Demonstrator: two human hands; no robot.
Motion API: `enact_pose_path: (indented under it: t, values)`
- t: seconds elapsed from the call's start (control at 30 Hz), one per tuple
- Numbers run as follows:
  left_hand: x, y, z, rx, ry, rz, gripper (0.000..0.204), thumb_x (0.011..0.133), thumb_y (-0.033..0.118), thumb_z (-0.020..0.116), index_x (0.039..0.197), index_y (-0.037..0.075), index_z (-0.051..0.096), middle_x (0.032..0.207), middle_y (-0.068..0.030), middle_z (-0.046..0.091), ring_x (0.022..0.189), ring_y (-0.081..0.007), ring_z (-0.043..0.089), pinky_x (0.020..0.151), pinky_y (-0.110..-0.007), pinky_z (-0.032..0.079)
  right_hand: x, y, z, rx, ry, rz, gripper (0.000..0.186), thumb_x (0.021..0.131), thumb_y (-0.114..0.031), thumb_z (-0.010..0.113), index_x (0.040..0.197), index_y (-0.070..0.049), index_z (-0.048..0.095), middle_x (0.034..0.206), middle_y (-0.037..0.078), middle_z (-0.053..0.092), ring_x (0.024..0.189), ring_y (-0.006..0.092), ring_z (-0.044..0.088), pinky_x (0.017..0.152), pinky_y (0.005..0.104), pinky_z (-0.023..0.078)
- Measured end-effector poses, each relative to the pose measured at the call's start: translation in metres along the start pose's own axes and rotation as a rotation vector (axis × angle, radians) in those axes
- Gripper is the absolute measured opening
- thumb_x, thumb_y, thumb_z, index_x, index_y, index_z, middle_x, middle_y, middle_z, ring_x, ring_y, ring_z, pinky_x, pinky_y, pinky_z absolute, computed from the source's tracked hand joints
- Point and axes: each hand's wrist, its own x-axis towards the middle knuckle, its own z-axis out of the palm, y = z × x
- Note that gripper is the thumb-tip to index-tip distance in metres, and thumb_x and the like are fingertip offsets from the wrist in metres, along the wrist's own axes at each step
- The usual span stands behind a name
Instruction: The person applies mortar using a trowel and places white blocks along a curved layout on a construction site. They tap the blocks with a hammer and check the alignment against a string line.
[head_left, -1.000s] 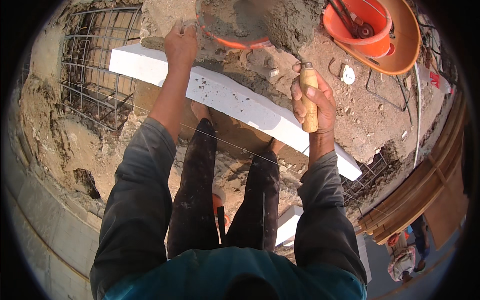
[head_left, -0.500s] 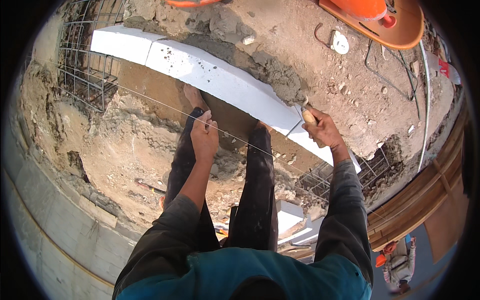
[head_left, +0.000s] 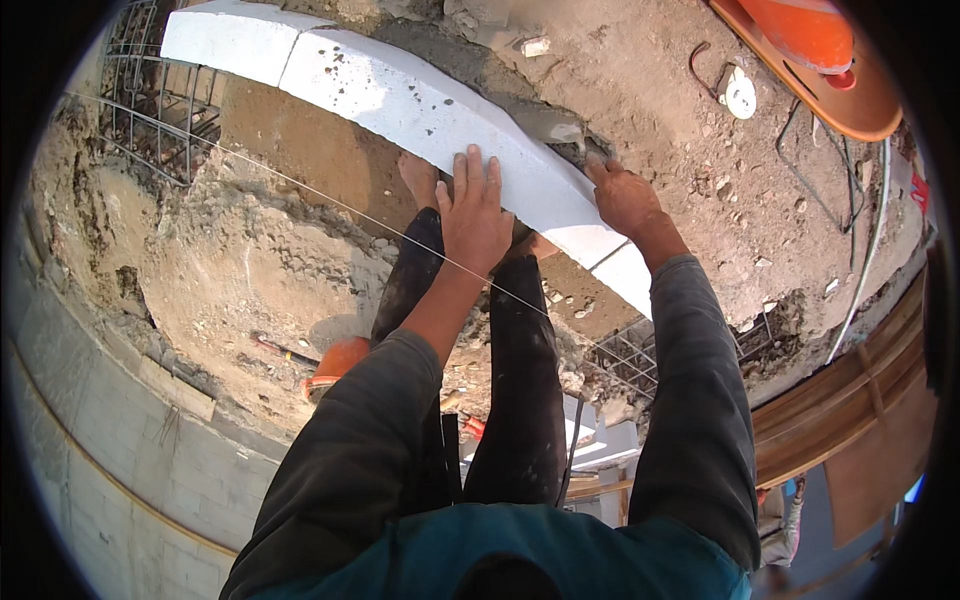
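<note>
White block (head_left: 400, 95) runs 10-to-4 o'clock. Left hand (head_left: 473, 215) spread flat on it; right hand (head_left: 622, 198) presses its far edge, fingers probably curled.

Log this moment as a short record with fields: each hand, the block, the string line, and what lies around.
left hand: flat on the white block, fingers spread
right hand: on the same block's far edge, next to a trowel blade
white block: long, in a row with other white blocks
trowel blade: grey, lying in mortar behind the block
string line: taut, running along the row's near side
surroundings: rebar cage, orange tub, bare feet on dirt
</note>
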Motion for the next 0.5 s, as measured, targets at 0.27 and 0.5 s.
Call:
enact_pose_path:
  t: [0.27,0.5]
  values:
    - [0.004,-0.001,0.003,0.059,-0.017,-0.010,0.088,0.077,0.022,0.069,0.152,0.002,0.028,0.160,-0.0252,0.012,0.147,-0.0454,0.015,0.112,-0.061,0.024,-0.084,0.060,0.020,0.094,-0.077,0.072,0.056,0.087,-0.010,0.056,0.141,-0.006,0.040,0.115,0.023,0.060,0.093,0.0405,0.066,0.080,0.0478,0.055]
    - [0.005,0.002,0.001,0.088,-0.020,0.033,0.091,0.076,0.024,0.071,0.151,-0.002,0.026,0.159,-0.0289,0.010,0.146,-0.0486,0.013,0.112,-0.061,0.024,-0.118,0.084,0.030,0.092,-0.109,0.101,0.054,0.087,-0.012,0.056,0.139,-0.009,0.042,0.113,0.022,0.061,0.092,0.0398,0.066,0.081,0.0483,0.055]
